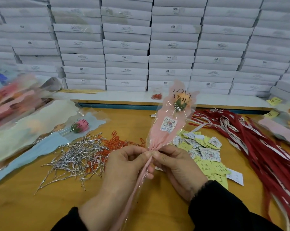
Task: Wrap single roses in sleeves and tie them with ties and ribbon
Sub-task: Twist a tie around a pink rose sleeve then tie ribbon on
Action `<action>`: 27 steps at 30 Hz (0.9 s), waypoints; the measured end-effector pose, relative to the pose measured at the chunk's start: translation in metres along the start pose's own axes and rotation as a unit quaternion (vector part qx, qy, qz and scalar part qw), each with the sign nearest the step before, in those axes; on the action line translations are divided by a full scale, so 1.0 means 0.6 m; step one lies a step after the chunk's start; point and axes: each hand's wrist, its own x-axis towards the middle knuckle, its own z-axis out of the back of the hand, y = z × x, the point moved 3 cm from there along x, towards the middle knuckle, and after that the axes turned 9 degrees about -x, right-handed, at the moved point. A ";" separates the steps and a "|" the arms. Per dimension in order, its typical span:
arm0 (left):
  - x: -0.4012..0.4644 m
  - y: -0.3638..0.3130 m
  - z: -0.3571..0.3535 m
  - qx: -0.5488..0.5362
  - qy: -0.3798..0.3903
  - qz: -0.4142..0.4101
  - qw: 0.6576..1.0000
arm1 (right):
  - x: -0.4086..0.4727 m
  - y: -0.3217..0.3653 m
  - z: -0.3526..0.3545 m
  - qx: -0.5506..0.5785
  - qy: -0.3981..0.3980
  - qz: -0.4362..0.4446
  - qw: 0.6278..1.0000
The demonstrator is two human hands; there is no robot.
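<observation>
Both hands meet at the gathered neck of the pink sleeve (164, 130): left hand (124, 165) and right hand (176, 162) pinch it from either side. The sleeve's long axis runs up and away, with the orange rose (181, 99) at the far end (silver twist ties (77, 154) lie nearer the left hand).
</observation>
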 end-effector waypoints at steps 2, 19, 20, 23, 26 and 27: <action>-0.002 -0.003 0.000 0.023 0.002 -0.014 1.000 | 0.000 0.001 -0.001 -0.006 0.007 0.011 1.000; 0.032 -0.053 0.056 -0.072 -0.115 0.021 0.991 | 0.004 0.009 -0.020 -0.406 -0.021 0.054 0.912; 0.032 -0.050 0.054 -0.072 -0.114 0.025 0.991 | 0.005 0.006 -0.028 -0.455 -0.003 0.055 0.889; 0.032 -0.039 0.050 -0.076 -0.107 0.029 0.991 | 0.007 -0.002 -0.046 -0.564 0.039 0.063 0.822; 0.034 -0.033 0.049 -0.076 -0.099 0.027 0.992 | 0.003 0.003 -0.060 -0.595 0.048 0.070 0.800; 0.034 -0.032 0.049 -0.074 -0.094 0.027 0.992 | 0.001 0.001 -0.064 -0.608 0.050 0.077 0.789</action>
